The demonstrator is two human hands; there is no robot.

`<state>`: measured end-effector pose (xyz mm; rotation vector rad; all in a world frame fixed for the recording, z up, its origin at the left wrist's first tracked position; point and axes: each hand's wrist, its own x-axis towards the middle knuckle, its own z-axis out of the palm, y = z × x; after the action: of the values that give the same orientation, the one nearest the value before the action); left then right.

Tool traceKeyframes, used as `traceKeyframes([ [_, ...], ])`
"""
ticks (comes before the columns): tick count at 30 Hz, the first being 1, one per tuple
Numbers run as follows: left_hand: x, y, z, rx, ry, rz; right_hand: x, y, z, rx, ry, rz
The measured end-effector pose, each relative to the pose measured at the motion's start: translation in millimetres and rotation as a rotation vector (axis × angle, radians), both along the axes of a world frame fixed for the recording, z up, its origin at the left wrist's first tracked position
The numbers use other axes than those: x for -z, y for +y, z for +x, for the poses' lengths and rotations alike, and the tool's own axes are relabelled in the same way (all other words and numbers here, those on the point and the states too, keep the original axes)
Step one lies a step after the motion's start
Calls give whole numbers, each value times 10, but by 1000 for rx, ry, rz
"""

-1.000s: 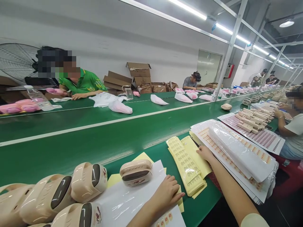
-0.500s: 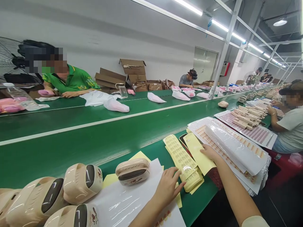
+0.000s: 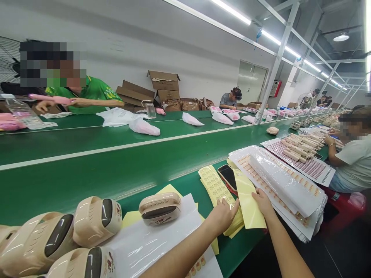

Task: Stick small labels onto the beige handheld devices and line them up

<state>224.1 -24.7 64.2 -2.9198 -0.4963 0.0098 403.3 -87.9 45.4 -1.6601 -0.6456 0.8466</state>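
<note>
My right hand grips a plain yellow backing sheet and lifts it off a stack of yellow label sheets. A phone with a dark screen lies uncovered beneath it. My left hand rests fingers-down on the near end of the label stack. Just to the left a beige device stands on a white sheet. Three more beige devices crowd the near left corner.
A green conveyor belt runs past in front, carrying pink bagged items. Piles of clear-covered sticker sheets lie at my right. A person in white sits beyond them; a person in green works across the belt.
My right hand has peeled the yellow sheet up and rightward, exposing the phone. My left hand slid from the white sheet onto the label stack. The view shifted slightly right.
</note>
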Motion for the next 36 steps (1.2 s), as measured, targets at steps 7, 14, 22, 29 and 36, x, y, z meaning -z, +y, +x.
traceKeyframes([
  [7,-215,109,-241,-27,-38,75,171,-28,-202,128,-15,89],
  [14,-249,74,-200,-30,-84,58,188,246,-562,125,-188,149],
  [22,-40,-84,-589,54,-150,-146,-111,82,-503,115,-505,101],
  [29,113,13,-788,128,-209,-231,-105,-43,-1146,-595,-570,76],
  [36,-62,81,-847,53,-319,-260,115,107,-1339,-771,-449,55],
])
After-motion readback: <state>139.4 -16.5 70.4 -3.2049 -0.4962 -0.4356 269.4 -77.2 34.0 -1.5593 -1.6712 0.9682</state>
